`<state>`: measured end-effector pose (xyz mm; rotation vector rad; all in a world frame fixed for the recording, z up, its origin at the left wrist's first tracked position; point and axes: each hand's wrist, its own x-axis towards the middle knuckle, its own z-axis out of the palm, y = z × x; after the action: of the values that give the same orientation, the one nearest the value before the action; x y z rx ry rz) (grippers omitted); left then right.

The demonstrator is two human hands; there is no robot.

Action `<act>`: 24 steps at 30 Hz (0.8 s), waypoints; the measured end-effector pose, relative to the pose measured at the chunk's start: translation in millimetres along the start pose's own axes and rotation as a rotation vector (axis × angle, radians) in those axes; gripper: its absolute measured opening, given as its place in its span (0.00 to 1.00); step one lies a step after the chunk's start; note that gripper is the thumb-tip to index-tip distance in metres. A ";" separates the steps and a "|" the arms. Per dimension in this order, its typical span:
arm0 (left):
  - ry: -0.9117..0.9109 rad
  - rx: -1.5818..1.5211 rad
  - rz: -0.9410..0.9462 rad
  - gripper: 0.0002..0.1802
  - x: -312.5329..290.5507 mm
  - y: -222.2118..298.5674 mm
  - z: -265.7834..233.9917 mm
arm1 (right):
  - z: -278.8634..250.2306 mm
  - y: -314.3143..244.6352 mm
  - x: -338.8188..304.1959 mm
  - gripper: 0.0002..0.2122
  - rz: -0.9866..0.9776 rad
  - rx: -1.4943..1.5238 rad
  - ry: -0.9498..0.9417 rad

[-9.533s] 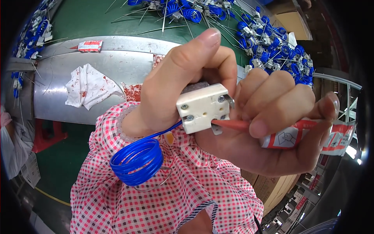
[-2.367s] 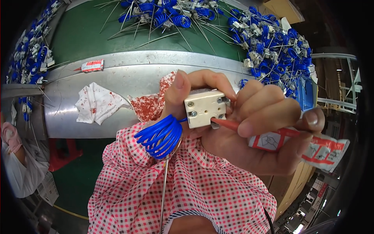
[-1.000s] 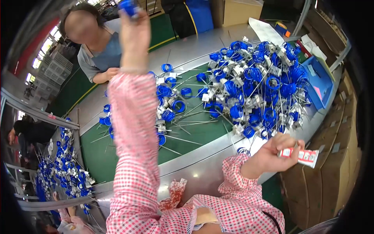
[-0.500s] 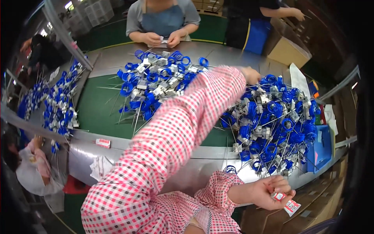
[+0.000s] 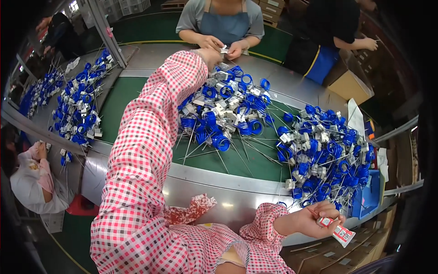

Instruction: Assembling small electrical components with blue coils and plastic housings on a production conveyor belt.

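My left hand (image 5: 209, 58) is stretched out to the far side of the middle pile (image 5: 228, 102), close beside the hands of a co-worker opposite. Its fingers are blurred and partly hidden by my sleeve, so I cannot make out whether they hold anything. The pile consists of small white-grey boxes with blue coiled tubes and thin metal rods. Low on the right, my right hand (image 5: 315, 220) is closed around a red-and-white printed packet (image 5: 343, 235), whose flat end sticks out below the fingers. A second, similar pile (image 5: 326, 157) lies just beyond that hand.
Across the table a co-worker's hands (image 5: 223, 48) hold a small white piece. A blue bin (image 5: 370, 194) stands at the right edge. More coiled parts (image 5: 77, 107) lie on the left table, near another person in white. A red patterned cloth (image 5: 190, 212) is near my body.
My left hand has swung left, from the right pile to the far edge of the middle pile by the co-worker. My right hand keeps its packet. The view has shifted somewhat.
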<state>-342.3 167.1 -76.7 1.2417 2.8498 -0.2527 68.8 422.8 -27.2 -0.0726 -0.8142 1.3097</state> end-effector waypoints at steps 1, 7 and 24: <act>0.150 0.146 0.148 0.14 -3.3 0.1 9.5 | 2.9 2.0 -3.4 0.09 0.008 -0.025 -0.028; 0.007 0.065 0.074 0.15 -10.1 -12.4 18.6 | 18.4 12.2 -14.7 0.07 0.053 -0.040 -0.072; 1.570 -1.736 -0.082 0.22 -295.6 -71.5 -18.9 | 48.5 -44.3 -46.5 0.03 0.114 -0.052 -0.203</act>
<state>-191.8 -92.3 -22.9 0.6539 1.6804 3.2671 76.4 350.3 6.7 -0.0282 -1.0293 1.4188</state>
